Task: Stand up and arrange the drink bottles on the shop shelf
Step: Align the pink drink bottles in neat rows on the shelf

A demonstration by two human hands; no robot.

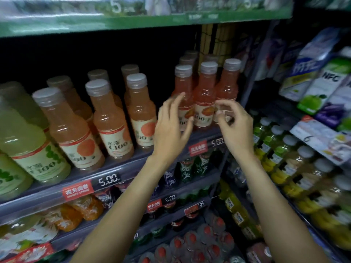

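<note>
Pink-orange drink bottles with grey caps stand upright in rows on the grey shelf [117,168]. A group of three front bottles [206,95] stands at the shelf's right end, more orange ones [112,118] in the middle, pale green ones [28,141] at the left. My left hand [171,126] is raised in front of the leftmost right-end bottle [183,86], fingers spread, holding nothing. My right hand [233,122] hovers before the rightmost bottle [228,82], fingers curled and apart; it hides that bottle's label. Whether either hand touches a bottle is unclear.
A green shelf edge [144,21] runs overhead. Lower shelves hold dark and orange bottles, with red-capped bottles [191,242] at the bottom. A neighbouring rack on the right carries juice cartons [326,86] and yellow-green bottles [281,160]. Price tags [108,180] line the shelf front.
</note>
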